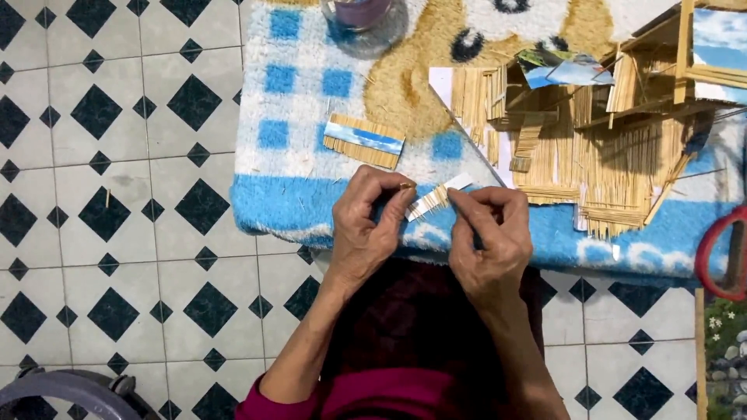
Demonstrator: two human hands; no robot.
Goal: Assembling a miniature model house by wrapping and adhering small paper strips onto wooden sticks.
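Two hands meet over the blue towel (296,204)'s near edge: the left hand (367,225) and right hand (489,237) both pinch a small strip of thin sticks (436,198) between fingertips. At 11 o'clock lies a stick panel (363,141); at 2 o'clock, a stick house model (615,140).

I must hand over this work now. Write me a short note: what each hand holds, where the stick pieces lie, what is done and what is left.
Left hand: pinches one thin stick at its fingertips, next to the strip.
Right hand: holds the small strip of sticks on white backing, over the blue towel.
Finished-looking panel with a blue picture lies on the towel above the hands.
Stick model house stands to the right; red scissors at the right edge.
Done: the strip is partly covered with sticks. Left: its white end is still bare.
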